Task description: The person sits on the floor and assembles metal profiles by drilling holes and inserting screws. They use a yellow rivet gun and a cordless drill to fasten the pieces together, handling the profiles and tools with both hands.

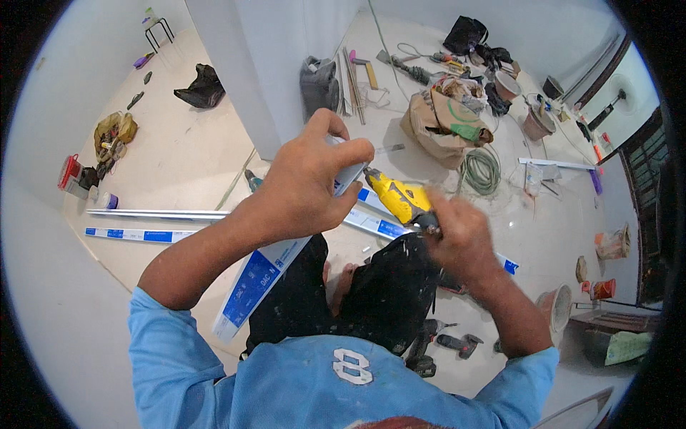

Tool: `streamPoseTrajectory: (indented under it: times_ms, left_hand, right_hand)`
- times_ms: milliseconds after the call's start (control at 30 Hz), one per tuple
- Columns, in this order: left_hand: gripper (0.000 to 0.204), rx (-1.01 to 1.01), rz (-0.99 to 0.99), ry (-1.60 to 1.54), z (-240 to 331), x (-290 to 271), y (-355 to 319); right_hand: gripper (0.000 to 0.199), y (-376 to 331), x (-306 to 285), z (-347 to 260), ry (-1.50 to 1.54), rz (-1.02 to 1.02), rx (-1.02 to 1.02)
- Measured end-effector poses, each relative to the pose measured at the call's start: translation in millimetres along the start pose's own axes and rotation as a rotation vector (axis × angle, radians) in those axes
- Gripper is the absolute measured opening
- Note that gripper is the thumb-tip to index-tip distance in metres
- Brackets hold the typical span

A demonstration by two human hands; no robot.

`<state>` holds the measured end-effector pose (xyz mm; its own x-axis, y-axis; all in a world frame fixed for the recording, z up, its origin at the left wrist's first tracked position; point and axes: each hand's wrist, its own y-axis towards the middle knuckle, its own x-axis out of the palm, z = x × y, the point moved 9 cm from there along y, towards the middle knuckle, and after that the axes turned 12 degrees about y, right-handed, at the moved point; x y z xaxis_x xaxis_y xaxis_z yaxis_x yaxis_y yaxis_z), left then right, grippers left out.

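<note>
My left hand (307,179) grips the upper end of a long white profile strip (257,286) with blue protective film. The strip slants down over my left thigh toward the floor. My right hand (463,239), a little blurred, is wrapped round a worn yellow hand tool (400,199) with a narrow metal nose, which looks like a hand riveter. Its nose is at the strip's upper end, beside my left fingertips; whether it touches is hard to tell. More film-covered strips (379,223) lie on the floor just beyond my knees.
A wall corner (246,86) juts in ahead. Beyond it stand a brown paper sack (443,125), a coiled green hose (480,171) and several buckets (537,123). Cordless drills (461,345) lie by my right leg. Another long strip (157,214) stretches left.
</note>
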<state>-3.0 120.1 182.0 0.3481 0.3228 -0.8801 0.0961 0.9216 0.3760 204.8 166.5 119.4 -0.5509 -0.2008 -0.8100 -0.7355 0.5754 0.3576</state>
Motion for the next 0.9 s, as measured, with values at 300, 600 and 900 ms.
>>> streamPoseTrajectory:
  times_ms: [300, 600, 900]
  left_hand:
    - [0.034, 0.022, -0.009, -0.006, 4, 1, 3]
    - [0.034, 0.073, -0.125, -0.17, 20, 49, 29]
    - [0.037, 0.112, -0.135, -0.197, 8, 67, 37]
  right_hand:
    - [0.043, -24, 38, -8, 0.638, -0.08, 0.437]
    - [0.048, -54, -2, -3, 0.526, 0.002, 0.592]
    - [0.05, -48, 17, 14, 0.492, 0.171, 0.505]
